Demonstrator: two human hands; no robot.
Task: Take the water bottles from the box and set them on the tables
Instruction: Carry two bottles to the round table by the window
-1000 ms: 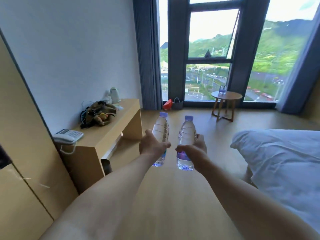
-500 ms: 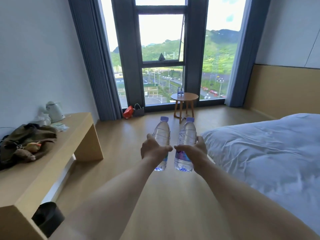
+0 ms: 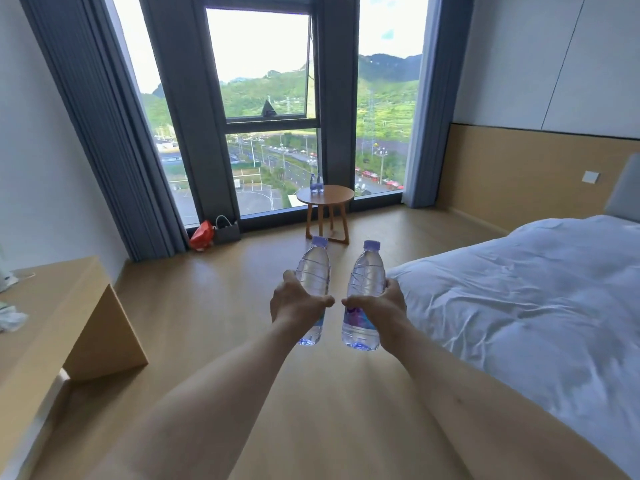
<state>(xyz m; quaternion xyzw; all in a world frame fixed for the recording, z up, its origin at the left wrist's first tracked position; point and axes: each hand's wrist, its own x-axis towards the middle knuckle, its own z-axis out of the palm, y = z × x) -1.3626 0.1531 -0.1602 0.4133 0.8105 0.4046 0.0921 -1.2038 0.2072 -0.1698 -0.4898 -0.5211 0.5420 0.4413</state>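
My left hand grips a clear water bottle with a pale purple cap, held upright at arm's length over the floor. My right hand grips a second, matching bottle beside it, a small gap between the two. Straight ahead by the window stands a small round wooden table, and two more water bottles stand close together on its left side. The box is not in view.
A bed with a white duvet fills the right side. A long wooden desk runs along the left wall. A red bag and a dark bag sit on the floor by the window. Wooden floor lies between desk and bed.
The view has swung to the right: the desk has slid to the left edge, the bed shows more, the round table stands centred and nearer. Both hands hold the bottles as before.
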